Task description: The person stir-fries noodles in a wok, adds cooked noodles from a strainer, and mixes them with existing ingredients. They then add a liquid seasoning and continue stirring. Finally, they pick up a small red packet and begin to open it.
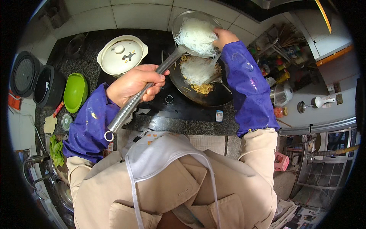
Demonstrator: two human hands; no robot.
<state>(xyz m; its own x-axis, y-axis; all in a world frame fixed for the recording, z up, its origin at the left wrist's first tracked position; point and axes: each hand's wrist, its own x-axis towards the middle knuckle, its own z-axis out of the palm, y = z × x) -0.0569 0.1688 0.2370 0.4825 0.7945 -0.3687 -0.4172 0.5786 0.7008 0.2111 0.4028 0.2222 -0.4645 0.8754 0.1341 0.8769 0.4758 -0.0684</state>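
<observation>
My left hand is closed around the long metal handle of a round strainer, held tilted over a wok. White noodles fill the strainer. At its right edge, my right hand touches these noodles with its fingers, which are partly hidden. More white noodles lie in the wok, on yellowish shredded food. A metal spatula rests in the wok, its blade partly under the noodles.
A lidded white pot stands left of the wok on the black cooktop. Further left are a green bowl, a black container and lettuce. Jars and bottles crowd the right counter; a ladle hangs nearby.
</observation>
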